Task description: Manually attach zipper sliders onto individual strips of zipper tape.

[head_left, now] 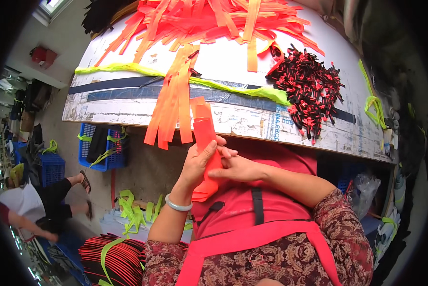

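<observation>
A small stack of orange fabric strips [204, 125] stands upright between my hands, just off the table's front edge. My left hand [199, 162], a pale bangle on its wrist, is wrapped round the strips with the thumb lying across them. My right hand [237, 168] presses against their right side; its fingers are bent and partly hidden, and its thumb touches the strips. Directly left of the stack, more loose orange strips [173, 105] hang over the table edge. A large heap of orange strips [214, 21] covers the far part of the table.
On the table's [233, 117] right lies a pile of short black and red pieces [314, 90]. A yellow-green strip [237, 87] runs across the tabletop. Blue baskets [104, 152] stand at the left, where another person [28, 205] bends over. Red-edged dark material [111, 260] lies beside me.
</observation>
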`<state>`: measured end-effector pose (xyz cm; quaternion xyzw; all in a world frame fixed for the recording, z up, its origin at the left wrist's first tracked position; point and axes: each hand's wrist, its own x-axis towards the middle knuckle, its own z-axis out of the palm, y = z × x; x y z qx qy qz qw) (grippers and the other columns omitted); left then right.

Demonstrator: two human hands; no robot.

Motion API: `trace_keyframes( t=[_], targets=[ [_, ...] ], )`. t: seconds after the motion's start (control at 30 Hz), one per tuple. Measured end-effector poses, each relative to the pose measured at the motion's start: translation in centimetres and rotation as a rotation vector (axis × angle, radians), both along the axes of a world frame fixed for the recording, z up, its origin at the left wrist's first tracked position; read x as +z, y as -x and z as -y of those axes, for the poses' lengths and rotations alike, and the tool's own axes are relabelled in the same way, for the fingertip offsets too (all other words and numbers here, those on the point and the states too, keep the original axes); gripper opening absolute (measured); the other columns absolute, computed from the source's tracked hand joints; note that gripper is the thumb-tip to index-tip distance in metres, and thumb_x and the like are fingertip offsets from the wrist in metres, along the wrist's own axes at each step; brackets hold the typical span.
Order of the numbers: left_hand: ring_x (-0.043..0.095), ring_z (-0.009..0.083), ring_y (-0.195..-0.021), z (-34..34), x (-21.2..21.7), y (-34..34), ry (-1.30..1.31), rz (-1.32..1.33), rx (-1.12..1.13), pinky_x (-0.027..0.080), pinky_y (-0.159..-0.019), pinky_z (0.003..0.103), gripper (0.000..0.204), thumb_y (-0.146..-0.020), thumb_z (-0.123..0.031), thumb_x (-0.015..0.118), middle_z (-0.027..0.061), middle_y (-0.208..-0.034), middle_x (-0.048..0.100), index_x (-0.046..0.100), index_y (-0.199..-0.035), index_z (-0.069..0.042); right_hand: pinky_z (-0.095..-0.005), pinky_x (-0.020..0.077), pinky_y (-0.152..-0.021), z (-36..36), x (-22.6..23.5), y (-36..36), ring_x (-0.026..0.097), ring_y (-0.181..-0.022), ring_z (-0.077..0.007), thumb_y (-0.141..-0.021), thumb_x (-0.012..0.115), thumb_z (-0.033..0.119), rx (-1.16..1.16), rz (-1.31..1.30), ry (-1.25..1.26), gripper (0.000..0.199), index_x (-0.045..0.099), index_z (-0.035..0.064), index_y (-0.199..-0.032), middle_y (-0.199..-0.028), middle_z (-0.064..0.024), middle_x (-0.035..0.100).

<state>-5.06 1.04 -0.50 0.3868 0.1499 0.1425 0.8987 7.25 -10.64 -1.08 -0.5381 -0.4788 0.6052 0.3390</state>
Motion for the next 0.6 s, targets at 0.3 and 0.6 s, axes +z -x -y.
trace_keyframes(
  t=[0.3,0.6],
  targets=[
    [0.042,0.0057,-0.051,1.8,0.0,-0.2,-0.138,-0.172,-0.189,0.032,-0.046,0.020,0.017,-0.099,-0.018,0.054,0.0041,-0.072,0.059,0.056,-0.107,-0.003,-0.0258,0.0500,-0.065,0.5,5.5,-4.3,0.064,-0.077,-0.0136,-0.086,0.066,0.004,-0.516,0.413,-0.338,0.019,0.069,0.0061,-0.105,-0.091,-0.0083,0.066],
    [0.043,0.0064,-0.054,1.6,-1.4,0.3,0.285,-0.157,-0.290,0.033,-0.049,0.021,0.043,-0.088,-0.039,0.068,0.0029,-0.079,0.055,0.056,-0.110,-0.004,-0.0257,0.0499,-0.061,2.3,1.1,-3.1,0.062,-0.076,-0.0112,-0.090,0.065,0.009,-0.698,0.001,-0.562,0.013,0.068,0.0017,-0.100,-0.090,-0.0042,0.063]
  ],
)
